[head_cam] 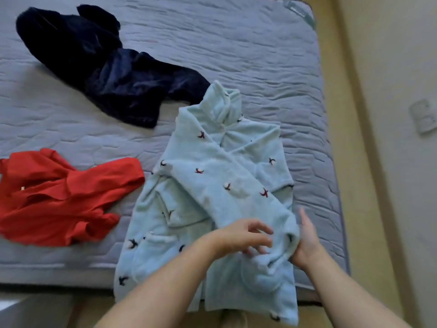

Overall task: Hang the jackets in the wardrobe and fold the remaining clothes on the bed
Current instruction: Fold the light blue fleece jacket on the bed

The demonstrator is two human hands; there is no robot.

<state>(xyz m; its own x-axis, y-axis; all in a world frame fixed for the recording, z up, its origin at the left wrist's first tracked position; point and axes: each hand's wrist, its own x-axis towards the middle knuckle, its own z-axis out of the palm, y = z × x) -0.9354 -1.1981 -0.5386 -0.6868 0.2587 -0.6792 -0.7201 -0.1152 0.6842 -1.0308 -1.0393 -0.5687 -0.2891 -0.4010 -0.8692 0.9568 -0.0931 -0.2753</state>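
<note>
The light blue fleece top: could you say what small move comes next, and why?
Probably fold the hem up toward the collar: a sleeve lies across the top, left hand and right hand at its cuff, and the hem overhangs the bed.

Bare mattress beyond the robe; red garment crowds its left.

no writing can be read here. the tag sewn at the far corner of the bed is too blurred to make out, and the wall plate on the right shows only faint marks, none legible.
</note>
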